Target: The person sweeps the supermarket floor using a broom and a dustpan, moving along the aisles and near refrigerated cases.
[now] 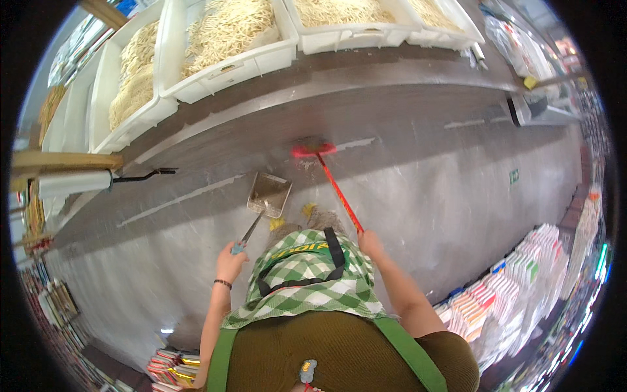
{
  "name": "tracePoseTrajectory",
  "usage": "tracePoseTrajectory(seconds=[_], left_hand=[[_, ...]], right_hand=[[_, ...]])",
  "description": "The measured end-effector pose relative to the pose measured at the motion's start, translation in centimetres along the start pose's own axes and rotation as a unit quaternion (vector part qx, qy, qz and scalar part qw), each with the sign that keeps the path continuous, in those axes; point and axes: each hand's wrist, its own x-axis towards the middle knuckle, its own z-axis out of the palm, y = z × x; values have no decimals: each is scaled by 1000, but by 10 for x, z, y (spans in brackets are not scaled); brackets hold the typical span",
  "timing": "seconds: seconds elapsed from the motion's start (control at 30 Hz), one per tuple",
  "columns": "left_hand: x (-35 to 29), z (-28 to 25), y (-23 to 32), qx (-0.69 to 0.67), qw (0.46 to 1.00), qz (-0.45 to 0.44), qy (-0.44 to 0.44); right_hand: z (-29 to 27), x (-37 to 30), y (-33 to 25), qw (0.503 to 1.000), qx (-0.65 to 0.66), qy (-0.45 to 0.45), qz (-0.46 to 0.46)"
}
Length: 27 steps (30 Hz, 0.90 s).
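My left hand [230,262] is closed around the handle of a dustpan [269,195], whose tray rests on the grey floor ahead of my feet. My right hand [369,242] grips the red stick of a broom [339,193]. The broom's red head [313,150], slightly blurred, lies on the floor under the edge of the counter. A small patch of pale debris [308,164] shows just on the near side of the bristles, to the right of the dustpan. Grime or sweepings line the dustpan's tray.
White crates [228,72] of pale noodle-like strands stand along the counter [261,98] ahead. A roll of film [75,184] sticks out at left. Stacked packages [509,287] lie at right, and more packs [173,369] at lower left. A white bin [545,111] stands far right.
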Motion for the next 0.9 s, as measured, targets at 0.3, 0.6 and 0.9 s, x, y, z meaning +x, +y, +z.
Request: tracePoseTrajectory(seconds=[0.3, 0.6, 0.9], left_hand=[[88, -10, 69, 189, 961, 116, -163], [138, 25, 113, 234, 949, 129, -165], [178, 48, 154, 234, 952, 112, -165]], right_hand=[[97, 30, -56, 995, -56, 80, 3], [78, -20, -75, 983, 88, 162, 7], [158, 33, -83, 993, 62, 94, -29]])
